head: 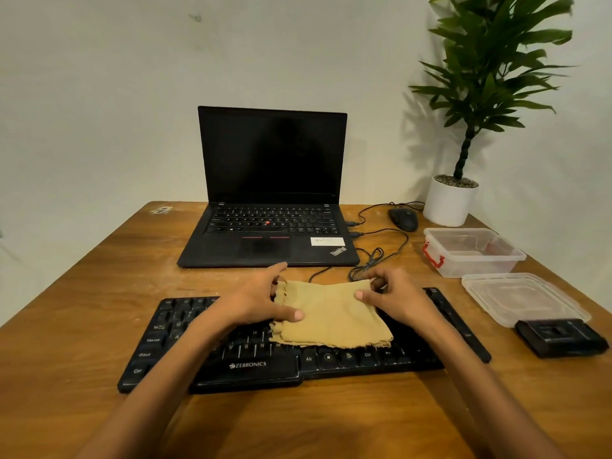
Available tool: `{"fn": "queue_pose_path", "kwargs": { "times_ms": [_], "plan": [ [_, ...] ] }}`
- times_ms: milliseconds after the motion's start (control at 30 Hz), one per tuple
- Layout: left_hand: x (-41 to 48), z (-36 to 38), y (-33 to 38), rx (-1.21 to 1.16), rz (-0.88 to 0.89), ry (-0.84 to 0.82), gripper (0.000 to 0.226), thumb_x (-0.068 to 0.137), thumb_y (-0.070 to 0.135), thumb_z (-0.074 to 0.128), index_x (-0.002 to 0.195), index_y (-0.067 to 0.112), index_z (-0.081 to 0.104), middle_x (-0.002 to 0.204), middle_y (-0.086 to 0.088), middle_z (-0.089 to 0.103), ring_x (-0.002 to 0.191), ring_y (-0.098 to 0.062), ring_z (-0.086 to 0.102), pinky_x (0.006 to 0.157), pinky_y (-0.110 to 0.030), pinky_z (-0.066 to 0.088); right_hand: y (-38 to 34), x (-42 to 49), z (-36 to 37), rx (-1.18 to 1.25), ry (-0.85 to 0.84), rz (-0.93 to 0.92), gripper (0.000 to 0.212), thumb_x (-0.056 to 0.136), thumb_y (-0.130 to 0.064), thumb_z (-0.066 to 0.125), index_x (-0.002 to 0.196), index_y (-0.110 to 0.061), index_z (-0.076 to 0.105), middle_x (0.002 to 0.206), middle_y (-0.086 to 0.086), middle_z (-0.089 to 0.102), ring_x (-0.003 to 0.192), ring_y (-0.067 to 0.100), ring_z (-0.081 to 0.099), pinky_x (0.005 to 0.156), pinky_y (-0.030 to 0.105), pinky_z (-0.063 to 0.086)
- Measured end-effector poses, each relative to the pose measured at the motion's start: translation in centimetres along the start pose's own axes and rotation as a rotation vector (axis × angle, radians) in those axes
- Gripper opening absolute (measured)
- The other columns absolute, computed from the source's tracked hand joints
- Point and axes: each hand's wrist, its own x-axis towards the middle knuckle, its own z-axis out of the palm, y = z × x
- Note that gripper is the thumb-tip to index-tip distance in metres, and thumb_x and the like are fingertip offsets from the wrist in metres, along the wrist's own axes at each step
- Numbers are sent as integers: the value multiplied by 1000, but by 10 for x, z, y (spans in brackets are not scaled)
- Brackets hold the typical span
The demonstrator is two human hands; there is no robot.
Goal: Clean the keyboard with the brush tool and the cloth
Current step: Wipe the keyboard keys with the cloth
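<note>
A black keyboard (251,362) lies across the near middle of the wooden table (99,279). A tan cloth (334,316), folded, rests on the keys at the keyboard's centre. My left hand (261,299) pinches the cloth's left edge, thumb pressing on top. On the right, my right hand (394,299) grips the cloth's far right corner with thumb and fingers. A black boxy object (559,336), possibly the brush tool, sits at the right; I cannot tell for sure.
An open black laptop (271,193) stands behind the keyboard. At the back right lie a black mouse (404,218), its coiled cable (371,260) and a potted plant (453,200). A clear plastic container (473,251) and its lid (523,298) sit at the right.
</note>
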Motion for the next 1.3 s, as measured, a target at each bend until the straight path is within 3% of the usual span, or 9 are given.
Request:
{"fn": "queue_pose_path", "kwargs": {
  "times_ms": [100,233,333,433,600,800,1067,1167,1300],
  "plan": [
    [2,-2,-3,87,34,-24,94,75,36,73,147,27,12,146,-4,36,131,-21,37,107,-38,34,2,2,3,-70,17,-18,25,81,-27,68,102,-15,63,84,-4,59,82,12,55,68,26,41],
    [-1,1,-5,47,97,60,73,75,29,73,138,29,36,127,2,45,116,-12,43,98,-29,36,1,-5,1,-48,92,-99,11,81,-26,68,89,-21,64,88,-5,62,76,8,56,64,24,43],
    [-7,1,-5,-40,292,242,30,77,14,72,97,33,62,95,16,55,88,11,45,75,-5,31,-4,-15,-7,89,173,-185,9,79,-19,69,86,-24,66,85,-7,63,71,4,54,59,17,41],
    [-15,-3,-13,-152,380,310,20,71,20,77,74,36,66,85,14,61,90,9,47,71,-12,34,-4,-28,-16,210,201,-295,19,76,-13,71,82,-30,67,91,-11,64,78,3,56,66,13,44],
    [-32,-4,-28,-155,463,224,28,60,50,67,86,39,68,105,20,59,104,0,47,86,-23,36,14,-56,-18,98,177,-505,15,75,-37,63,89,-41,67,105,-22,60,105,-1,49,86,14,36],
    [-40,-2,-34,-32,466,114,26,67,51,61,90,42,67,108,23,53,111,1,42,87,-2,28,34,-77,-5,-35,80,-523,25,75,-46,55,96,-41,67,118,-31,55,124,-6,38,98,18,29],
    [-38,-5,-21,-136,389,116,40,72,62,47,76,29,70,99,17,58,100,2,49,81,-9,33,20,-77,-4,20,96,-388,36,74,-64,41,96,-45,61,114,-35,49,117,-17,34,90,12,30],
    [-28,-5,-19,-39,385,175,44,72,66,43,96,35,62,102,22,58,105,7,43,81,-13,34,15,-67,-2,-74,118,-335,59,71,-74,31,114,-41,54,118,-32,45,113,-16,35,94,17,34],
    [-19,-5,-22,163,351,-46,61,64,78,41,113,43,54,115,30,44,114,7,31,90,-17,30,17,-59,-1,-220,58,-279,79,68,-82,29,126,-32,50,129,-21,42,123,-4,29,100,28,32]
  ]
}}
